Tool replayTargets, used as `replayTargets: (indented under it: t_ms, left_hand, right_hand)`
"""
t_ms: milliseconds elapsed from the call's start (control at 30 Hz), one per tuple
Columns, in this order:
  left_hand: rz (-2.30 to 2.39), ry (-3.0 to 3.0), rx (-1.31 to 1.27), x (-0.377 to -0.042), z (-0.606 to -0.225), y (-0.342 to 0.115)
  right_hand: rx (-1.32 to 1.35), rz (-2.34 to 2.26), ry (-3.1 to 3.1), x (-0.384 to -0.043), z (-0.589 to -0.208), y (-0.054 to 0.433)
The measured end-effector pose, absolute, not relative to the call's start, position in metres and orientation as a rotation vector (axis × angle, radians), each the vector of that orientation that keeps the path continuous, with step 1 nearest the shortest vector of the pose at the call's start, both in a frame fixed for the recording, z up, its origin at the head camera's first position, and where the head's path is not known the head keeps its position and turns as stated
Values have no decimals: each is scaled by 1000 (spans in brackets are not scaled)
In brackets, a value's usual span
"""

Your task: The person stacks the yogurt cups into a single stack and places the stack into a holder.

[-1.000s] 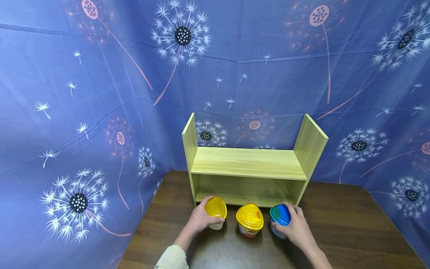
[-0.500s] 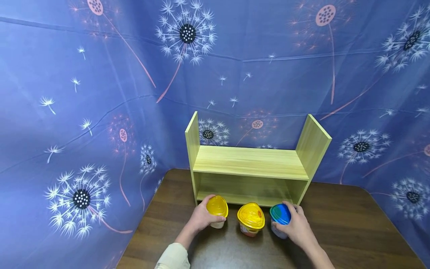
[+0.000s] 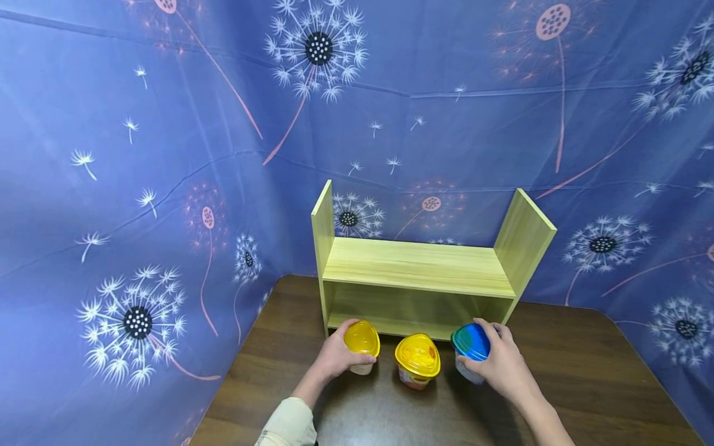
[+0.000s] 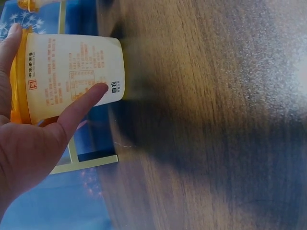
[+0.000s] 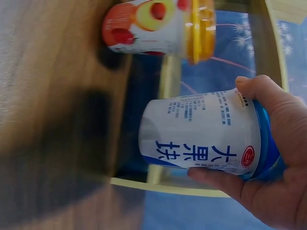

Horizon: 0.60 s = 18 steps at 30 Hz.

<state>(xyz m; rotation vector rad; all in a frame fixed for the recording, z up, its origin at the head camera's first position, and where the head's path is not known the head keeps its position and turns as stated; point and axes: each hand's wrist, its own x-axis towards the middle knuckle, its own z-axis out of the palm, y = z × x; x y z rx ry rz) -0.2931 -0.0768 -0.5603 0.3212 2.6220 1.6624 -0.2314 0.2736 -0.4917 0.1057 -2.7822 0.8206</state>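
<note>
My left hand grips a yogurt cup with a yellow lid, thumb and fingers spread round its sides. Orange print covers the white wall of this cup in the left wrist view, and its base is close to the tabletop. With thumb and fingers, my right hand holds a blue-lidded yogurt cup; the right wrist view shows this white cup with blue lettering, its base apart from the table. Between the hands stands another yellow-lidded yogurt cup, with fruit pictures on its wall, touched by neither hand.
Just behind the cups stands a pale wooden shelf with two upright sides and an open lower compartment. The brown wooden table reaches to a blue curtain printed with dandelions.
My right hand has moved slightly up and toward the shelf with the blue-lidded yogurt cup. The left hand keeps its grip on its cup. The head view has shifted a little.
</note>
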Motion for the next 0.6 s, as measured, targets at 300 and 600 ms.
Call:
replayTargets:
  t_ms: [300, 600]
  left_hand:
    - [1657, 2633, 302, -295, -558, -78]
    - [1676, 2616, 326, -296, -559, -78]
  right_hand:
    - [171, 785, -2750, -233, -458, 258]
    - [265, 794, -2737, -230, -428, 233]
